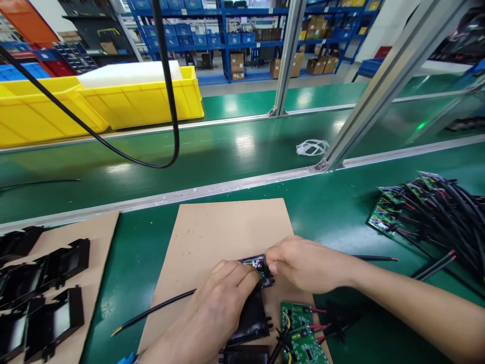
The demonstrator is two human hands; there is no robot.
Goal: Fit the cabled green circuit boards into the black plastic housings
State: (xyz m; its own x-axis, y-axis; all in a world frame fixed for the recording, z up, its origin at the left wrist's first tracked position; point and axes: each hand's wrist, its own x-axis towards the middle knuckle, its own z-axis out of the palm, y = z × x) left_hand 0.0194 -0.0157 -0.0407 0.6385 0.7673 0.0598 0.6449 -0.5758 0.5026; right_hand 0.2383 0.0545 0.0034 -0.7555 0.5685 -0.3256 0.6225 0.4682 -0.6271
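Nearest to me, my left hand point(223, 293) was curled over the top of a black plastic case point(252, 318), fingers bent and pressed down on its upper end. My right hand point(299, 263) came in from the right, its thumb and fingertips pinched together on a small circuit board point(255, 263) seated at the top of that case. Both hands met there, almost touching, over a sheet of brown cardboard point(223, 227) on the green desk point(140, 263).

Just below my right hand lay two green circuit boards point(299, 328) with red and black leads. A black cable point(159, 306) ran out leftward from under my left hand. At the left, more black cases point(41, 298) sat on a second cardboard sheet point(102, 227).

Farther right was a heap of boards with black wires point(432, 212). Beyond the desk rail, a white bundle point(312, 147) lay on the belt, then yellow bins point(140, 96), then blue shelving point(242, 35) with boxes.

I could read no writing on any of the boards or bins.
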